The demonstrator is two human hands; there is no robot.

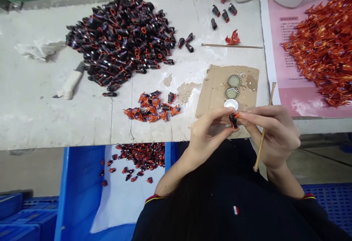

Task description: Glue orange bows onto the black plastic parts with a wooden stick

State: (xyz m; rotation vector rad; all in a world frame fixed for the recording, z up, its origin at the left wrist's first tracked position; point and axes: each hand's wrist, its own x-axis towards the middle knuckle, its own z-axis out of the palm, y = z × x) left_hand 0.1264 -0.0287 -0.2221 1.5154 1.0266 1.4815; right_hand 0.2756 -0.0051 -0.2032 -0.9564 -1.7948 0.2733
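Note:
My left hand (205, 134) is closed, its thumb and fingers pinching a small black part with orange edges (233, 121) over the table's front edge. Against that part's top, my right hand (271, 129) pinches a small orange piece (237, 115), mostly hidden by the fingertips. A thin wooden stick (262, 142) is also held among the right fingers, slanting down past the palm. Just beyond both hands lies a cardboard piece (205, 94) bearing two bottle caps (234, 81) and a white round cap (231, 104).
A heap of black parts (123, 39) covers the table's left middle; joined black-and-orange pieces (151, 109) lie nearer. Orange pieces (324, 46) are heaped on a pink sheet at right. A tape-wrapped blade (72, 82) and another stick (247, 46) lie around. Below stands a blue bin (79, 193).

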